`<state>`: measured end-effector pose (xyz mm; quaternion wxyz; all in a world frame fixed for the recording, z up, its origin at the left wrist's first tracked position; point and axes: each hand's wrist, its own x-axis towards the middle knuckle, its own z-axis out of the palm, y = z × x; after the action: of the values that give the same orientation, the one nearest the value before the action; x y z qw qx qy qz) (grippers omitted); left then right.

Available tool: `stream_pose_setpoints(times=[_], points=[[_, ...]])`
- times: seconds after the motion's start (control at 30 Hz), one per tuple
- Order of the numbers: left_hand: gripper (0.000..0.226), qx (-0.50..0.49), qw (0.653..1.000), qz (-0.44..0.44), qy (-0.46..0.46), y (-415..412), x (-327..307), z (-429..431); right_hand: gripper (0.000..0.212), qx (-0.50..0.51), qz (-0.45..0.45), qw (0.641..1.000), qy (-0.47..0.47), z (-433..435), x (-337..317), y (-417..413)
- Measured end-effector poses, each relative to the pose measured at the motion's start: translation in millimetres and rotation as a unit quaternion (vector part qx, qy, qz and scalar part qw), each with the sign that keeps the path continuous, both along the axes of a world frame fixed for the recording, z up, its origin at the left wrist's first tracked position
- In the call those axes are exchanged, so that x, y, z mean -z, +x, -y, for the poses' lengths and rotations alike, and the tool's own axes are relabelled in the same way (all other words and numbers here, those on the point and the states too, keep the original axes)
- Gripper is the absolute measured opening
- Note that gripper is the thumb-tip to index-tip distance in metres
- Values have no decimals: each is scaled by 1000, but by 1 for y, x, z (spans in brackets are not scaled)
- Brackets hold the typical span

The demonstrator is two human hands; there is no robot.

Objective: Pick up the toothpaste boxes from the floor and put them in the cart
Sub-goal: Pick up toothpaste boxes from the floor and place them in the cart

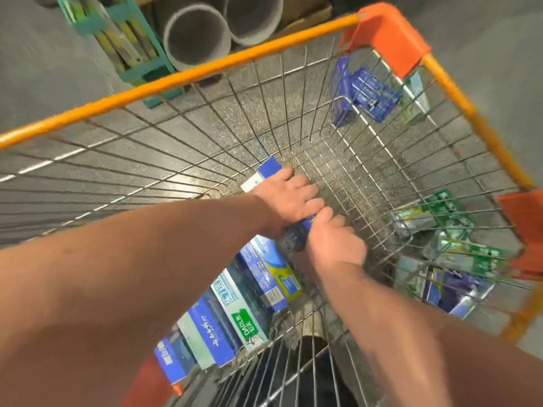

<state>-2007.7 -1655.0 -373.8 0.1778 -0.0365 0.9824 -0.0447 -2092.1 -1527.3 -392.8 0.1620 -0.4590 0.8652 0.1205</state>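
Both my arms reach down into a wire cart with an orange rim (205,70). My left hand (289,198) is closed over a blue and white toothpaste box (269,171) low against the cart's left wall. My right hand (332,242) grips the near end of what looks like the same box or a second blue one (293,236); I cannot tell which. A row of blue, white and green toothpaste boxes (235,306) stands along the near left side inside the cart. More boxes lie on the floor outside the cart at the right (449,254) and at the far corner (364,89).
Two large grey pipes (197,33) and a green rack (129,45) stand on the floor beyond the cart's far left side. Orange plastic corners (393,39) cap the rim. The cart's wire bottom (332,171) is bare in the middle.
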Motion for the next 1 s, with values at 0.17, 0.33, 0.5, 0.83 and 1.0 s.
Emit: stream_pose_setpoints(times=[0.17,0.33,0.5,0.83,1.0], points=[[67,45,999,-1,25,10,-3,3,55,-6,87,995,52,5,-12,-9],[64,44,998,26,32,20,1,-2,64,6,180,978,105,10,-45,-14],[109,15,992,110,56,7,-12,-4,88,46,214,965,148,7,-40,-19],[106,-103,983,123,94,13,-57,-8,84,10,225,963,149,3,-75,-23],[103,-156,977,128,72,22,-130,-13,73,-43,220,968,109,-3,-141,-42]])
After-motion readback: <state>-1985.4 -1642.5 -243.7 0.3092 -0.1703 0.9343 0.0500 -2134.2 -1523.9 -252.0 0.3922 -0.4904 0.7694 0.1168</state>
